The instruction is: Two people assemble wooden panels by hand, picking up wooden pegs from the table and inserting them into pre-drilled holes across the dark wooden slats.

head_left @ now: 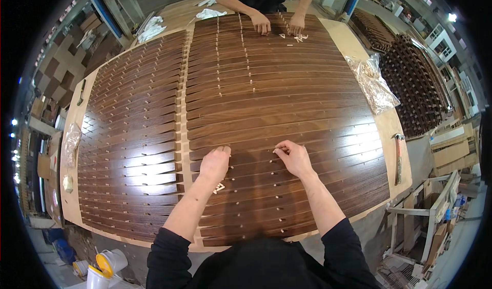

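Dark brown wooden slats (287, 117) lie side by side before me, with rows of small pale wooden dowels (233, 179) standing in holes along them. My right hand (295, 159) pinches a dowel (275, 150) between thumb and fingertips, just above a slat. Over the dowel row to its left, my left hand (216, 163) is closed with its knuckles up; whatever its fingers hold is hidden. A few loose dowels (219, 188) lie beside my left wrist.
Across the panel, a co-worker's hands (261, 24) work near loose dowels (300, 38). A second slat panel (128, 130) lies left. Clear bags (376, 86) and a hammer (398, 158) rest on the right border. Buckets (111, 262) stand at lower left; dark slats (415, 86) are stacked right.
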`<state>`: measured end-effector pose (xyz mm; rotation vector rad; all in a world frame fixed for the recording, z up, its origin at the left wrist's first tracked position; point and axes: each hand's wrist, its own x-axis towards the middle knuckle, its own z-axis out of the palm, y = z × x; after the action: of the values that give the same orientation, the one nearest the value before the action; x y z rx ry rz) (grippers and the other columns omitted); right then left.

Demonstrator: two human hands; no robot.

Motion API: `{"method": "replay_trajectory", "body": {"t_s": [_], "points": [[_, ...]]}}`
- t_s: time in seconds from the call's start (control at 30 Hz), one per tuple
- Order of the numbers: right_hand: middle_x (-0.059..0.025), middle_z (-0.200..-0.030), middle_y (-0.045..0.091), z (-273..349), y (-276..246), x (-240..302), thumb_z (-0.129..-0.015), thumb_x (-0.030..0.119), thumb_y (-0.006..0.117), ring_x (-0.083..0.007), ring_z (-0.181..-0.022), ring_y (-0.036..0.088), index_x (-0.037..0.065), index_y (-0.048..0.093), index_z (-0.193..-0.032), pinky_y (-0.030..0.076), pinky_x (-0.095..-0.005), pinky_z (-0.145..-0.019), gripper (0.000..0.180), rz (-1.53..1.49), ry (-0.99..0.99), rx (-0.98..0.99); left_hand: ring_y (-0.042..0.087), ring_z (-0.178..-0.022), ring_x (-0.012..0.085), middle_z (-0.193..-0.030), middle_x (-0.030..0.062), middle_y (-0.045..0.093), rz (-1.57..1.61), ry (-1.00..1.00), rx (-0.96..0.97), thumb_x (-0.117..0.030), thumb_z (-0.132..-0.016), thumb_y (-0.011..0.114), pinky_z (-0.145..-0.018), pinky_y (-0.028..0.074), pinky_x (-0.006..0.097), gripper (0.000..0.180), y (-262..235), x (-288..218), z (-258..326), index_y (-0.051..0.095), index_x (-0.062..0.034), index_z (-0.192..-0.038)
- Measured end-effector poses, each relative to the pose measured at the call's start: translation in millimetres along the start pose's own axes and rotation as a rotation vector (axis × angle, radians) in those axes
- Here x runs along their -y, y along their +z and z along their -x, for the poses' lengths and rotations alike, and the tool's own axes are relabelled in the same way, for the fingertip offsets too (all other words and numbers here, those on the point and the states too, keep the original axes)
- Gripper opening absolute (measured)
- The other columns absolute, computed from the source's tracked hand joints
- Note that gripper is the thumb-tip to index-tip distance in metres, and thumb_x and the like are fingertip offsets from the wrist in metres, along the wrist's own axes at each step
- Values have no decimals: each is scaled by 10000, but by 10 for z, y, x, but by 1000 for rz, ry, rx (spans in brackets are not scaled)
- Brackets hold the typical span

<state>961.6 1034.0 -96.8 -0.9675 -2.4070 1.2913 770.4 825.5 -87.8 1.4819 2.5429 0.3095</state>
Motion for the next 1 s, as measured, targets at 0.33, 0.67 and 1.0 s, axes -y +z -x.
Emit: {"method": "replay_trajectory", "body": {"t_s": [0.33, 0.67, 1.0], "points": [[-80, -860, 741, -88, 136, 101, -906, 307, 720, -284, -863, 700, 136, 733, -935, 514, -426, -793, 174, 153, -94, 8, 711, -967, 319, -1011, 149, 714, -99, 68, 69, -81, -856, 686, -815, 597, 399, 199, 9, -8, -73, 655, -23, -1044], [-20, -823, 713, -205, 180, 90, -896, 269, 698, -235, -862, 675, 171, 679, -891, 464, -431, -818, 100, 536, -465, -5, 708, -1034, 238, -1107, 153, 734, 721, -384, -248, -58, -959, 646, -907, 547, 324, 243, 143, 434, 690, 652, 5, -1194], [-31, -1030, 719, -65, 132, 389, -893, 381, 702, -251, -1076, 640, 169, 717, -1080, 430, -485, -951, 283, 581, -202, 157, 657, -956, 293, -1087, 90, 698, 375, -188, -207, -201, -892, 720, -862, 526, 390, 221, 12, 79, 777, 717, -111, -1093]]}}
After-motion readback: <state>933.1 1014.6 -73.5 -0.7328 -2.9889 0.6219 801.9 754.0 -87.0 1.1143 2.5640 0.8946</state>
